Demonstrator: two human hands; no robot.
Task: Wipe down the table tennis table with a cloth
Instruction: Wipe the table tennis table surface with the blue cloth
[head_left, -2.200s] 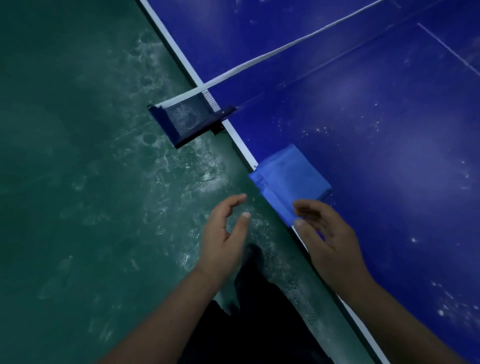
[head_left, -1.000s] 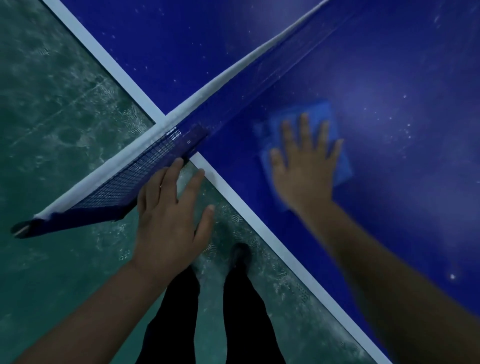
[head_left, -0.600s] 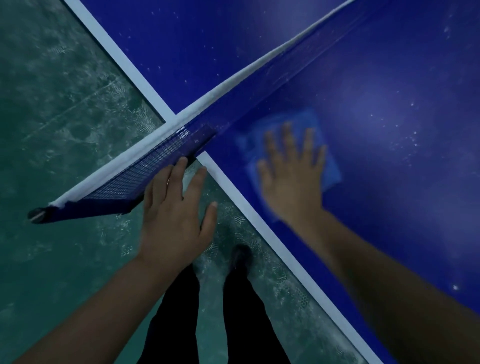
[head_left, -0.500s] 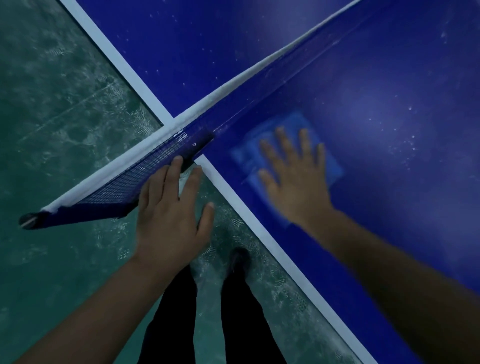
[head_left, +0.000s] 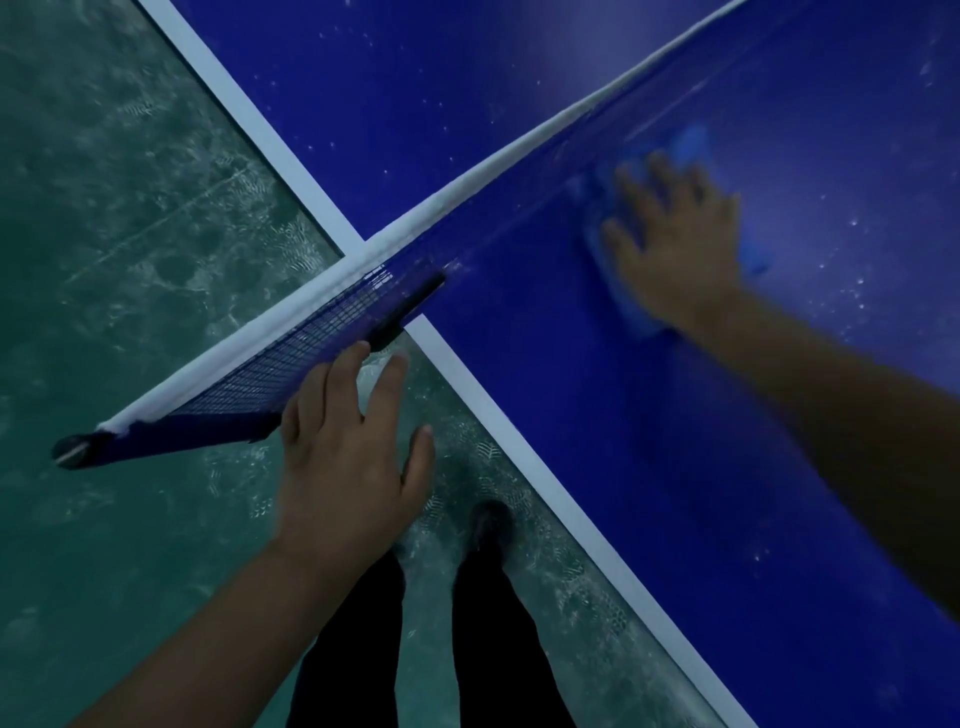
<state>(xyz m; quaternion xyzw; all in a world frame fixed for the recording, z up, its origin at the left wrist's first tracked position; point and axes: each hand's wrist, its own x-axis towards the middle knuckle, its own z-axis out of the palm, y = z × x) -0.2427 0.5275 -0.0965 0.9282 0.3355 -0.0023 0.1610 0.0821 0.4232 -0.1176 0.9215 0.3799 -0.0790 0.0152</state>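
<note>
- The right hand (head_left: 675, 244) lies flat on the blue cloth (head_left: 693, 148), fingers straight and spread, pressing it onto the table tennis table (head_left: 597, 415). It is released rather than grasping; no finger curls round the fabric.
- The cloth sits on the near half of the table, just beside the net (head_left: 322, 332) and well in from the white side line (head_left: 519, 441). Most of it is hidden under the palm — only a corner beyond the fingertips and a strip by the wrist show, and both are blurred.
- The left hand (head_left: 348, 457) hovers off the table's side, fingers extended and loosely spread, holding nothing. Its fingertips are at the lower edge of the net's overhanging end; whether they touch the mesh cannot be told.
- The net has a white top band and dark mesh, and it runs past the table edge to a dark post end (head_left: 72, 449) out over the floor.
- White specks are scattered across the table's blue surface on both sides of the net.
- Below, the green floor (head_left: 130, 260) is scuffed with pale marks. The person's dark trouser legs (head_left: 493, 649) and one dark shoe (head_left: 491, 522) stand close beside the table's edge.
- No container of any kind shows in the view.
</note>
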